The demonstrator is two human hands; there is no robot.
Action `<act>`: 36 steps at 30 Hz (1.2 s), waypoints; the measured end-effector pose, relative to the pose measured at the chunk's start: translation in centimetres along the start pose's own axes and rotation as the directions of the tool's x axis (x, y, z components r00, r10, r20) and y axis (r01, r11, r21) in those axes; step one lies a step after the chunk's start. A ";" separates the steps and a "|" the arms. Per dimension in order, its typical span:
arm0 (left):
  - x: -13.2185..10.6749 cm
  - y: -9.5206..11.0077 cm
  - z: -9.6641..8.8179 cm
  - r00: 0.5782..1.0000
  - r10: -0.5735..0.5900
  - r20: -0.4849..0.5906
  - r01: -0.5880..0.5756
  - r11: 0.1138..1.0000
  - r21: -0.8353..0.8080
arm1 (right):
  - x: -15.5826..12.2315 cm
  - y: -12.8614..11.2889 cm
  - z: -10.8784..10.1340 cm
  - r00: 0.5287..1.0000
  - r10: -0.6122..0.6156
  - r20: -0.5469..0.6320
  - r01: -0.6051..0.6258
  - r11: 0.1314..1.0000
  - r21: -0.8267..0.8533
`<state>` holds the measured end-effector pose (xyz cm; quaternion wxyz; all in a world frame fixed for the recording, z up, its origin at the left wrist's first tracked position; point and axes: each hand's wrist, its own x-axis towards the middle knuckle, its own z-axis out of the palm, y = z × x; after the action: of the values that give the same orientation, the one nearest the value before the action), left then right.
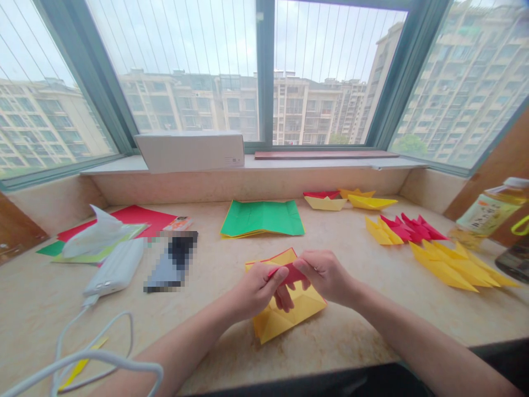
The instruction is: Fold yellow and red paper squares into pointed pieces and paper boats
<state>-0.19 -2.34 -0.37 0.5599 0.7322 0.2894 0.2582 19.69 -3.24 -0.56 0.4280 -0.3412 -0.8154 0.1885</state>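
Observation:
Both my hands meet over a small red folded paper (291,272) held just above the counter. My left hand (258,289) pinches its left end between thumb and fingers. My right hand (326,275) grips its right end, fingers curled. Under them lies a yellow creased paper sheet (285,317) with a red edge showing at its far side.
A green folded sheet (262,219) lies behind. Red and yellow paper boats (330,201) and several pointed folded pieces (450,262) sit right. A tissue pack (97,234), white power bank (115,267) with cable (82,358) and coloured sheets lie left. A bottle (490,212) stands far right.

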 end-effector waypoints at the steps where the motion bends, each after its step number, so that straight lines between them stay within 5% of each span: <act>1: 0.0 0.1 0.0 1.000 -0.007 -0.011 0.006 1.000 -0.007 | 0.0 0.0 0.1 1.000 0.015 0.001 -0.015 1.000 -0.002; 7: 0.1 -0.3 -0.3 0.994 0.011 -0.107 -0.029 0.985 -0.168 | 0.3 0.7 0.5 0.974 0.219 -0.052 -0.215 0.973 0.080; 13: 0.4 -0.8 -0.4 0.986 0.028 -0.162 -0.061 0.977 -0.204 | 0.4 1.7 0.7 0.941 0.315 0.124 -0.337 0.903 0.266; 22: 0.9 -0.7 -1.3 0.963 -0.028 -0.269 -0.011 0.990 -0.142 | 0.4 0.8 0.5 0.993 0.115 -0.011 -0.113 0.986 0.124; 30: 0.9 -0.1 -1.1 0.974 0.018 -0.225 -0.046 0.992 -0.118 | 0.5 1.2 0.6 0.965 0.246 -0.090 -0.217 0.943 0.253; 36: 0.7 0.5 -1.1 0.970 -0.126 -0.207 0.083 0.975 -0.206 | 0.6 1.2 0.4 0.986 0.132 -0.103 -0.117 0.983 0.141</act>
<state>-0.39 -1.16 0.42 0.6067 0.6245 0.3606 0.3344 19.62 -2.00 -1.19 0.4823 -0.3722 -0.7526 0.2499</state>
